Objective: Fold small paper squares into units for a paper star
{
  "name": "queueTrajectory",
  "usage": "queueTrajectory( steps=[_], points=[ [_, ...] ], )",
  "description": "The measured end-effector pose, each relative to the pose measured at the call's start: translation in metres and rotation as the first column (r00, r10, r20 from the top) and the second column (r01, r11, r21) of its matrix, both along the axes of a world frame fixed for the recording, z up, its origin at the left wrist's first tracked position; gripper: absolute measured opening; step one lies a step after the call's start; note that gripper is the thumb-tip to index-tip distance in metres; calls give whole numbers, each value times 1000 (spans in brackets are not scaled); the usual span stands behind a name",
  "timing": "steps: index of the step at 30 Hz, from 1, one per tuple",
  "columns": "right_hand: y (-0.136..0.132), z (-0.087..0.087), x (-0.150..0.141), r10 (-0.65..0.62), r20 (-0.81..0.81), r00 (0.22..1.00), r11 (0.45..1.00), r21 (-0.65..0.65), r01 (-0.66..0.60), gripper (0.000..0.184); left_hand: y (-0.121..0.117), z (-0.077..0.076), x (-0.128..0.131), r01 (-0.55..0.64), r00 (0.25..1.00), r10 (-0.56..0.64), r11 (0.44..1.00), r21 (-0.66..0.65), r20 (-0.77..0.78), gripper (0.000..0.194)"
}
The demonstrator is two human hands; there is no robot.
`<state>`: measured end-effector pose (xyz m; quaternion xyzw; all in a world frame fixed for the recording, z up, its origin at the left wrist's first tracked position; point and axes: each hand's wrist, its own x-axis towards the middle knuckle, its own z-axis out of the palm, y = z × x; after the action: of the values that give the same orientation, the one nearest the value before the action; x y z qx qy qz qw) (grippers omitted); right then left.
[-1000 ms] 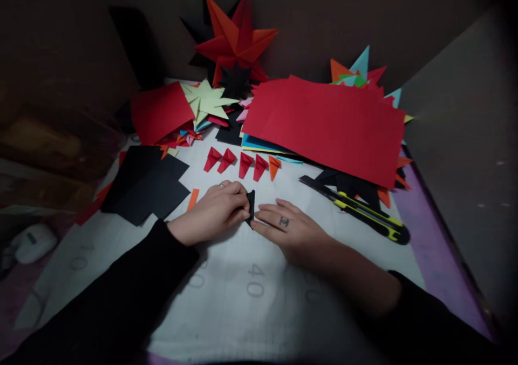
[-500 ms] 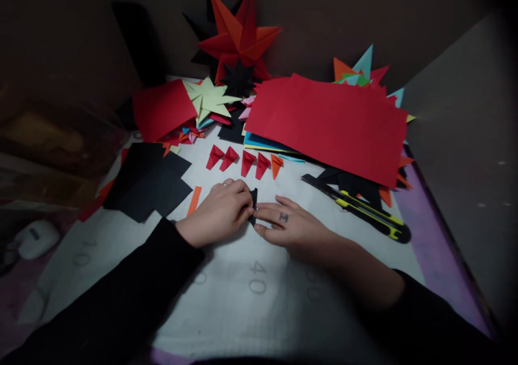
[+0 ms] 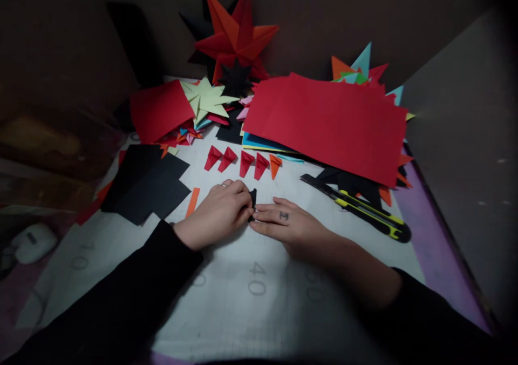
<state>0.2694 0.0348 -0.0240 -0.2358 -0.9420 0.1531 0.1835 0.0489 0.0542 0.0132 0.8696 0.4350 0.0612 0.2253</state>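
My left hand and my right hand meet at the middle of a white gridded cutting mat. Between their fingertips sits a small folded black paper piece. The left hand's fingers are curled and pinch it. The right hand lies flatter, its fingertips pressed against the piece's right side. A row of several small folded red and orange paper units lies just beyond the hands.
Black paper sheets lie at the left, a large red sheet on a coloured stack at the right. A yellow-black utility knife lies right of my hands. Folded paper stars stand at the back. A white mouse sits far left.
The black piece has been pressed smaller and lower between my fingertips. Both hands stayed in nearly the same spot, the right fingers closing in on the piece.
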Motion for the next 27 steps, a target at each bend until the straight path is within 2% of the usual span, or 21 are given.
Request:
queueTrajectory(
  steps=[12, 18, 27],
  points=[
    [-1, 1, 1, 11, 33, 999, 1000, 13, -11, 41, 2, 0, -1, 11, 1000, -11, 1000, -6, -7, 19],
    [0, 1, 2, 28, -26, 999, 998, -52, -29, 50, 5, -1, -4, 56, 998, -55, 998, -29, 30, 17],
    [-2, 1, 3, 46, 28, 999, 999, -3, -46, 46, 1, -2, -2, 29, 1000, -29, 1000, 3, -6, 18]
  ],
)
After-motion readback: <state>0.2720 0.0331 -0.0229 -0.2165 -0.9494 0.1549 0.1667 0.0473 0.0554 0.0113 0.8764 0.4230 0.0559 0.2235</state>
